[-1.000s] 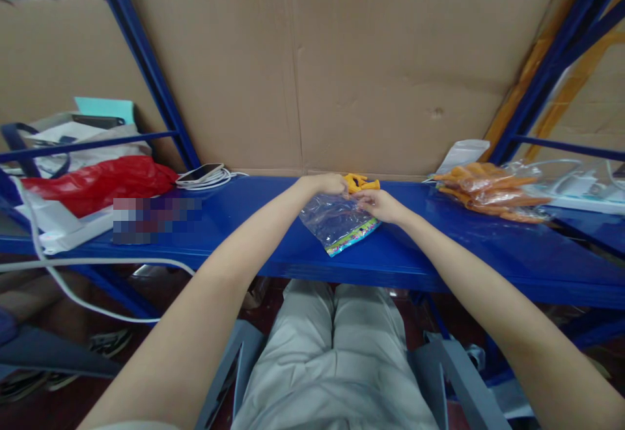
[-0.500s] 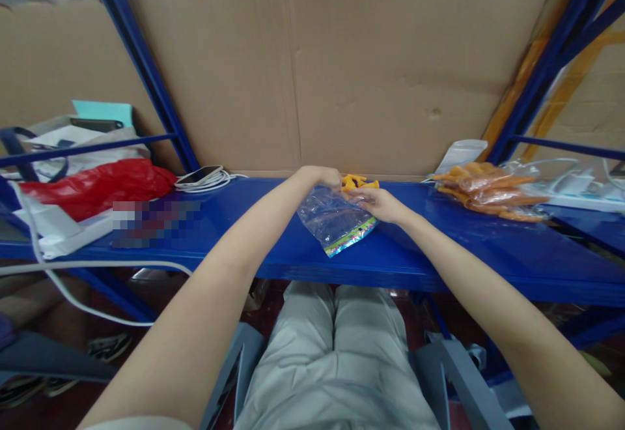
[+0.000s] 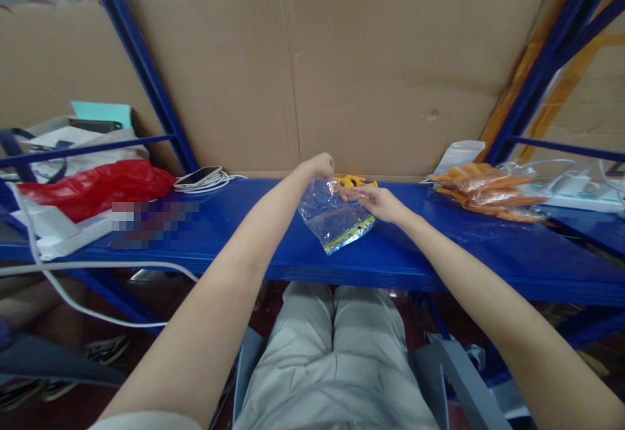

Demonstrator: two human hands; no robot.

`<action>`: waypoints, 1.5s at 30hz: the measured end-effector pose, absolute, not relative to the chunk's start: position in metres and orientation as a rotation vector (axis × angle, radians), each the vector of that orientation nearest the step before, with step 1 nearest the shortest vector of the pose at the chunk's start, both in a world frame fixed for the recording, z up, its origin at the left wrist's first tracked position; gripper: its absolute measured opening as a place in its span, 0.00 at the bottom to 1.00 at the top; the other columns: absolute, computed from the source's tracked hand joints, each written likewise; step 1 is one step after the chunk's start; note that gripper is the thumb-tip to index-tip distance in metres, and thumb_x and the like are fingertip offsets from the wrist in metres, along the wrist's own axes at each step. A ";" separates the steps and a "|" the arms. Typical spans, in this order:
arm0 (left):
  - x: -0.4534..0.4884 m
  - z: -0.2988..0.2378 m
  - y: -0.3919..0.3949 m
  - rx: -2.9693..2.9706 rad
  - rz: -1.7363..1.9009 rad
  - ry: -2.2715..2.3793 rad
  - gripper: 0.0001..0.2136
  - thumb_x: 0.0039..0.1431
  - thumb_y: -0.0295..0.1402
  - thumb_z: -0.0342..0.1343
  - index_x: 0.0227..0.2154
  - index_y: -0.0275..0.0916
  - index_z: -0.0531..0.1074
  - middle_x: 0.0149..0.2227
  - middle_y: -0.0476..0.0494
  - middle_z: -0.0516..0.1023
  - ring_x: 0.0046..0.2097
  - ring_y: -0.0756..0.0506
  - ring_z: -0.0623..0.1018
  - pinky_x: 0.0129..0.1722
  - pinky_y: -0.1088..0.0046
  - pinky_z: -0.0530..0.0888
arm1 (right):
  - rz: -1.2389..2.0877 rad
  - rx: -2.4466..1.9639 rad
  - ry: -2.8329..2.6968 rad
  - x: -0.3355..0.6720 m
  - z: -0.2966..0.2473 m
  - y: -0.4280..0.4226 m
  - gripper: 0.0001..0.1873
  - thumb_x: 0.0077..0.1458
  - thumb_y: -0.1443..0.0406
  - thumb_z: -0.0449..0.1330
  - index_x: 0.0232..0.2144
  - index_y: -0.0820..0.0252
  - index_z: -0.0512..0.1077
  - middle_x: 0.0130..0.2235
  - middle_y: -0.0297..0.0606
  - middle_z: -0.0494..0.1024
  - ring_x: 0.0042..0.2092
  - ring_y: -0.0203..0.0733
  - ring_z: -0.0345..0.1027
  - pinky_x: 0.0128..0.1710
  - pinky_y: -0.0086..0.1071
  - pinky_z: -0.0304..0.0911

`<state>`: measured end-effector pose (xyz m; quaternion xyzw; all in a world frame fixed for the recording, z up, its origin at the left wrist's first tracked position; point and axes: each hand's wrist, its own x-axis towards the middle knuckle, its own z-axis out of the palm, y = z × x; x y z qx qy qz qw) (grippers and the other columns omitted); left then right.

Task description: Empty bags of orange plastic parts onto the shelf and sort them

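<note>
A clear plastic bag with a colourful strip along its near edge lies tilted on the blue shelf. My left hand is closed at the bag's far left corner, knuckles up, its fingertips hidden. From the right, my right hand reaches over the bag's right side, with fingers bent against the plastic and thumb mostly out of sight. Just beyond its fingers are bright yellow pieces of irregular shape, partly covered by the hand. Whether they lie inside the bag or behind it, I cannot tell.
Bagged orange-yellow items are piled on the right, near a white power strip. To the left are a phone on a coiled white cable, a red plastic bag and white boxes. A cardboard wall closes the back.
My left hand has moved up and slightly left, away from the yellow pieces. My right hand stays nearly in place, its fingers reaching a little further left.
</note>
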<state>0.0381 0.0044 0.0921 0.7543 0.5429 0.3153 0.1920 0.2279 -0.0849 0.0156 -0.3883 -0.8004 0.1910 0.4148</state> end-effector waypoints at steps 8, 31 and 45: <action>0.037 0.100 0.009 1.955 1.066 1.521 0.11 0.40 0.13 0.61 0.26 0.32 0.76 0.25 0.42 0.78 0.35 0.43 0.79 0.41 0.65 0.75 | 0.734 -1.029 -1.713 0.226 0.010 -0.078 0.25 0.47 0.69 0.67 0.50 0.59 0.73 0.35 0.38 0.82 0.40 0.43 0.76 0.46 0.37 0.68; 0.013 0.107 0.015 1.689 1.359 1.479 0.10 0.45 0.16 0.60 0.32 0.32 0.75 0.23 0.43 0.76 0.29 0.48 0.77 0.36 0.71 0.75 | 1.096 -1.132 -1.386 0.232 0.016 -0.082 0.12 0.47 0.61 0.69 0.23 0.60 0.69 0.23 0.33 0.75 0.23 0.32 0.65 0.22 0.25 0.61; -0.001 0.055 0.019 1.765 1.826 1.404 0.17 0.56 0.27 0.57 0.49 0.39 0.67 0.33 0.49 0.74 0.38 0.48 0.75 0.45 0.71 0.70 | 0.941 -1.112 -1.189 0.231 0.024 -0.087 0.14 0.51 0.67 0.65 0.21 0.59 0.64 0.20 0.31 0.75 0.18 0.30 0.64 0.15 0.23 0.62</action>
